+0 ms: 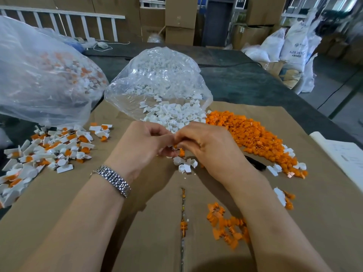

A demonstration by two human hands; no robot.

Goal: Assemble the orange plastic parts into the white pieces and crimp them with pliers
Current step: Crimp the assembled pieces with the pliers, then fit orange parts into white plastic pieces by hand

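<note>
My left hand (pixel 143 146) and my right hand (pixel 206 148) meet fingertip to fingertip over the cardboard, pinching a small part between them. Orange plastic (pixel 177 146) shows at the fingertips; whether a white piece is there too is hidden. An open clear bag spills loose white pieces (pixel 172 114) just beyond my hands. A big heap of orange parts (pixel 253 134) lies to the right, a smaller cluster (pixel 227 224) near my right forearm. Joined white-and-orange pieces (pixel 53 152) are piled at the left. A dark tool handle (pixel 256 164), likely the pliers, pokes out beside my right wrist.
A large clear bag (pixel 43 75) holding white-and-orange pieces sits at the far left. Cardboard sheets (pixel 137 222) cover a dark table (pixel 245 83). A white paper (pixel 345 158) lies at the right edge. Boxes and sacks stand beyond the table.
</note>
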